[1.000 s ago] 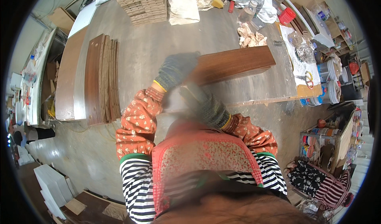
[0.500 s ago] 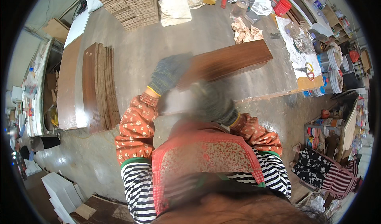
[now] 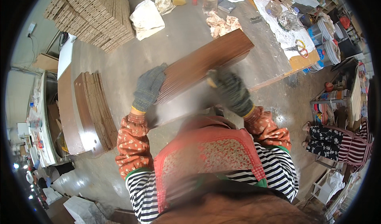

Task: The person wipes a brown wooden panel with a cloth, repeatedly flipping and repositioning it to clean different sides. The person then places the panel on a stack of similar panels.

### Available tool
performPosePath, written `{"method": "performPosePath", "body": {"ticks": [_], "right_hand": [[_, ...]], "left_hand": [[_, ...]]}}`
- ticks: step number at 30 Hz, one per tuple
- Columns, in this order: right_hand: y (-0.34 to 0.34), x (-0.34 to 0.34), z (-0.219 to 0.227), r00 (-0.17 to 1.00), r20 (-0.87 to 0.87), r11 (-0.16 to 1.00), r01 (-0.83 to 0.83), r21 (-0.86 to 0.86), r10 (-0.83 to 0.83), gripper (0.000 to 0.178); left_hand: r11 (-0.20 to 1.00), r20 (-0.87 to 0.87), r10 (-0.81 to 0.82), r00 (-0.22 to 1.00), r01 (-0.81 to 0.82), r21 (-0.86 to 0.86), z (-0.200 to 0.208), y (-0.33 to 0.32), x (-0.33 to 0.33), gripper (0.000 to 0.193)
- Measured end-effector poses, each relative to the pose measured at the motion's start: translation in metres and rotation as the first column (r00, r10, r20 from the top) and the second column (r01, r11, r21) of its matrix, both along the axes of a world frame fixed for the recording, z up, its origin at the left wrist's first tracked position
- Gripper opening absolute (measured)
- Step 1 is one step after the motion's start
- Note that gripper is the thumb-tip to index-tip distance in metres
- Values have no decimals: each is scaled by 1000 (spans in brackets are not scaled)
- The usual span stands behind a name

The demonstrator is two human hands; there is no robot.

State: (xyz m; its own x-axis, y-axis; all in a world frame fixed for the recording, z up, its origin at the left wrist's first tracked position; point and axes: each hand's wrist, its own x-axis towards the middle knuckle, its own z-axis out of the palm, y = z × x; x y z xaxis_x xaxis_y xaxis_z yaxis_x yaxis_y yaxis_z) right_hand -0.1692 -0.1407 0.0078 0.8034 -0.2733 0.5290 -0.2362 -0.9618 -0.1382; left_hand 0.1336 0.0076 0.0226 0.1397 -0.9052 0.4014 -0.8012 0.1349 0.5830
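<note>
Long reddish-brown wood-grained board (image 3: 206, 59): lying on grey worktable (image 3: 178, 39); probably handling stiff, offering hold at long edges. Grey-knit-gloved left hand (image 3: 150, 86): touching its end; grey-knit-gloved right hand (image 3: 232, 88): blurring alongside; neither grip showing clearly.

Through the head view I see the left hand (image 3: 150, 85), gloved, at the left end of the brown boards (image 3: 206, 61), which lie aslant on the surface (image 3: 117, 61). The gloved right hand (image 3: 231, 90) is blurred near their front edge; from here I can't tell if it touches. I also have a second stack (image 3: 89, 109) at left, a tall pile (image 3: 97, 15) behind, a cloth (image 3: 147, 20), crumpled paper (image 3: 222, 25), a bottle (image 3: 210, 2) and, at right, scissors (image 3: 299, 48).
</note>
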Motion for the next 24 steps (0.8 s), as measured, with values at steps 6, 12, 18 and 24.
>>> {"method": "performPosePath", "body": {"ticks": [6,12,18,24], "right_hand": [[-11,-1,25,993,-93,996,79,40,-75,33],[-41,-14,27,997,68,984,47,-172,-35,36],[-61,-35,13,988,47,968,155,-197,-149,39],[-21,19,-17,993,-101,985,-71,-158,56,35]], "left_hand": [[1000,2,-6,1000,6,0,9,0,-4,29],[991,-85,77,993,-67,119,16,1,-9,30],[982,-99,111,989,-94,164,18,2,-10,31],[962,-75,142,987,-120,245,23,-1,-12,33]]}}
